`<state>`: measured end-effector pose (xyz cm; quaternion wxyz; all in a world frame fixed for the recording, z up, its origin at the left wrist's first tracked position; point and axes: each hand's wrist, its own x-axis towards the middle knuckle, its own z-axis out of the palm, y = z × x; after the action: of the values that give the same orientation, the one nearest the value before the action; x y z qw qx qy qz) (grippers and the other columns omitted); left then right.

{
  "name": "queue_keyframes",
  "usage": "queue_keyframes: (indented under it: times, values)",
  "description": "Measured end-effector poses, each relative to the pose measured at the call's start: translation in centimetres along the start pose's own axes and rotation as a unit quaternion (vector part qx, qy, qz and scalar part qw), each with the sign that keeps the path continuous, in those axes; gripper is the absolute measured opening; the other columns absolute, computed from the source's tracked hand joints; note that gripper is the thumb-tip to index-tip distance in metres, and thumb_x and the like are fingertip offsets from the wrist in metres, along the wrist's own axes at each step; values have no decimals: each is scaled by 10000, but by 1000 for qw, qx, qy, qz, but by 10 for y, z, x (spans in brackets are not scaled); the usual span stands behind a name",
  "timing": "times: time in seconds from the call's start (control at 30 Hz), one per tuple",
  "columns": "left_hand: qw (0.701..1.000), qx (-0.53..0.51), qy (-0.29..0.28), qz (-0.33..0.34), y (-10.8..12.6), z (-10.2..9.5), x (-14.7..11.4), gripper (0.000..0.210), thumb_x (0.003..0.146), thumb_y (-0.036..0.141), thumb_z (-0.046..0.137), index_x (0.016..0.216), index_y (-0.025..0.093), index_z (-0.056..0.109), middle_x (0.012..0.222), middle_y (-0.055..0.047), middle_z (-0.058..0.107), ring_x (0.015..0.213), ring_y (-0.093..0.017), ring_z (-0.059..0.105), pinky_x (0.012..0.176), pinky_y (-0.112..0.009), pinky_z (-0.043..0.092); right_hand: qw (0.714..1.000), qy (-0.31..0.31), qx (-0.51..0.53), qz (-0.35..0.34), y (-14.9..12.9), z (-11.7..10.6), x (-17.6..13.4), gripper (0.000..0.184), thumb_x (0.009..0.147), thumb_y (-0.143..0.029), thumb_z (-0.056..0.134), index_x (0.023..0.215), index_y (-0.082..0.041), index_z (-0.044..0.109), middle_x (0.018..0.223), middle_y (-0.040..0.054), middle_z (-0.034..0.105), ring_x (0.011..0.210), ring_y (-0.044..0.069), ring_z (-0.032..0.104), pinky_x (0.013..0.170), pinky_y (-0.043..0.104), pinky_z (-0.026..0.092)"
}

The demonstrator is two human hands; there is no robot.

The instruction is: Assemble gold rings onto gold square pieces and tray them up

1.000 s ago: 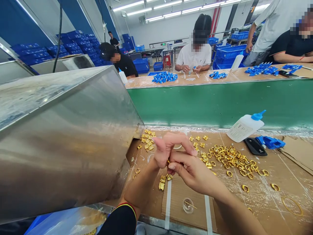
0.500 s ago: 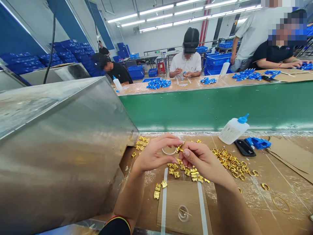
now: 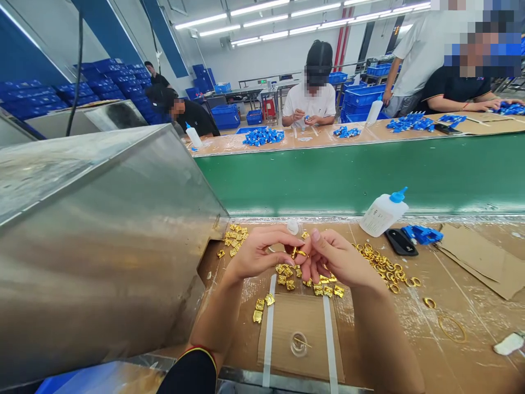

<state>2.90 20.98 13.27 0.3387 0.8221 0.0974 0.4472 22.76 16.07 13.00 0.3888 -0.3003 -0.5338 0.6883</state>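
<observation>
My left hand (image 3: 262,253) is closed in a pinch on a small shiny gold fitting (image 3: 294,253), held over the bench. A gold ring (image 3: 302,253) shows at the fitting's right side; whether the two are joined I cannot tell. My right hand (image 3: 342,260) is beside it, thumb raised and fingers loosely curled and apart, fingertips at the ring. Beneath both hands lie several square gold fittings (image 3: 290,284), partly hidden. To the right of my right hand is a heap of gold rings (image 3: 385,265). A small clear cup (image 3: 298,345) with a thin stick stands on the taped cardboard (image 3: 301,314).
A large metal housing (image 3: 123,246) fills the left side. At the right are a white bottle (image 3: 383,214) with a blue nozzle, a black device (image 3: 401,242), blue parts (image 3: 424,234) and cardboard sheets (image 3: 479,257). Co-workers sit beyond the green barrier (image 3: 348,180).
My right thumb has lifted off the gold ring and those fingers have loosened. My left hand keeps its pinch. The view has shifted slightly, so the bench things appear a little further left.
</observation>
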Motion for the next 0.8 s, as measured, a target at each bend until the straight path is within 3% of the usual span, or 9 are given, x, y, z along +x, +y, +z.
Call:
queue_keyframes:
  times: [0.13,0.23,0.33,0.43,0.63,0.8]
  values:
    - [1000,5,-6,-3,0,2,0,299,844,390,794,1093,223,790,814,-53,776,724,-149,682,687,-282,552,999,-14,44,21,-1,-3,1,673,862,-788,549,751,-154,746,579,44,728,386,66,571,307,177,225]
    - [999,-10,25,-22,-1,4,-1,321,804,409,827,1071,231,799,822,-54,783,741,-162,695,707,-298,556,998,-16,54,15,-2,-3,0,647,904,-756,521,796,-160,748,525,4,685,326,41,458,307,183,217]
    - [995,-63,49,-56,-1,6,-1,322,786,466,833,997,224,820,799,-64,780,720,-166,684,697,-307,547,996,-49,70,20,-5,-3,-3,651,964,-733,425,898,-172,750,432,-55,580,279,33,316,319,193,208]
    - [985,-134,52,-96,1,6,1,366,757,541,832,916,212,839,752,-71,757,681,-160,653,647,-294,518,991,-101,79,48,-8,-6,-7,762,1000,-739,252,975,-162,750,402,-65,526,267,40,263,325,206,205]
    - [960,-229,58,-152,5,8,0,345,726,513,867,859,195,848,676,-52,697,614,-130,580,580,-259,451,972,-165,154,67,-1,-14,-2,812,1018,-719,151,1027,-153,733,461,-16,620,265,47,356,320,189,235]
    - [943,-252,94,-197,3,11,-9,285,731,404,883,910,185,843,716,-45,695,633,-119,565,583,-244,426,968,-165,176,69,4,-16,6,868,1012,-730,123,1063,-123,742,456,-8,610,266,46,383,325,168,252]
